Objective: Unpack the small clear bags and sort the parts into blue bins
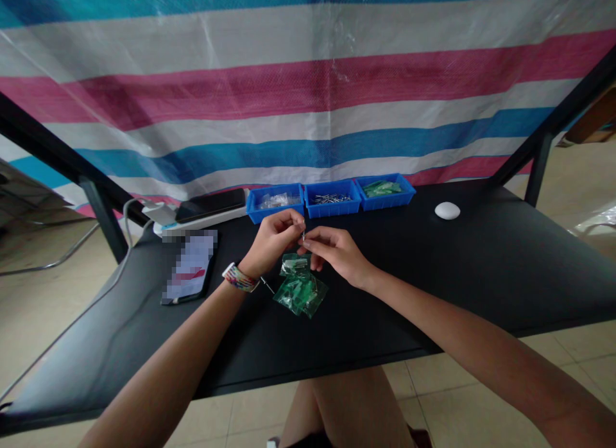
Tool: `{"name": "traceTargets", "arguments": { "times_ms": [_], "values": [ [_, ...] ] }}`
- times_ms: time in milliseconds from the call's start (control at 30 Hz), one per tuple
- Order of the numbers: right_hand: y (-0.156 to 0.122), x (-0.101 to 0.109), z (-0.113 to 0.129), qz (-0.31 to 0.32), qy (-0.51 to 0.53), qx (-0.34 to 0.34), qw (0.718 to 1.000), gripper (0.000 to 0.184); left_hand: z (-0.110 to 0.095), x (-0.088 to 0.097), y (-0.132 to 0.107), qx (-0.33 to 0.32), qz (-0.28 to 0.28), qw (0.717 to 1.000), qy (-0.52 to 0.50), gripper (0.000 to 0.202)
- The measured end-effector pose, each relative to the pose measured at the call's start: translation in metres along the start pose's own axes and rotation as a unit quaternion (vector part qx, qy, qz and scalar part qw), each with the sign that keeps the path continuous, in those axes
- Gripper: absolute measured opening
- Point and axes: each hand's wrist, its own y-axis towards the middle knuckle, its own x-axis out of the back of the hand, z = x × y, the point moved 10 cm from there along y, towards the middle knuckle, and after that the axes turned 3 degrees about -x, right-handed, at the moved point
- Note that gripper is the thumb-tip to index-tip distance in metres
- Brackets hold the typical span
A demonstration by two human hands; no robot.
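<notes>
My left hand (pixel 274 236) and my right hand (pixel 339 254) meet fingertip to fingertip above the table, both pinched closed. Between them shows a small silvery screw (pixel 303 235), mostly covered by the fingers. Just below lie several small clear bags (pixel 301 292) with green pieces inside, one of them right under my right fingers. A loose screw (pixel 266 284) rests beside the bags, near the colourful woven watch band (pixel 239 278) on my left wrist.
Three blue bins stand in a row at the back: one with clear packets (pixel 250 207), one with loose screws (pixel 332 210), one with green packets (pixel 389 202). A phone (pixel 192 268), a power strip (pixel 212 222) with a dark device, and a white mouse (pixel 447 210) share the black table (pixel 462 275).
</notes>
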Motion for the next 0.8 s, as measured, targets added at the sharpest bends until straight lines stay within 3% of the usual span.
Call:
{"name": "traceTargets", "arguments": {
  "times_ms": [233,633,800],
  "values": [
    [0.004,0.024,-0.002,-0.059,-0.002,0.009,0.998,0.039,0.002,0.000,0.000,-0.002,0.023,1.000,0.001,0.020],
    [0.005,0.044,0.008,-0.089,-0.163,0.075,0.980,0.029,0.004,-0.003,0.001,0.008,0.045,0.998,0.047,0.025],
    [0.006,0.049,0.009,-0.103,-0.112,0.055,0.987,0.033,0.001,-0.002,0.001,-0.009,0.039,0.998,0.046,0.020]
  ]
}}
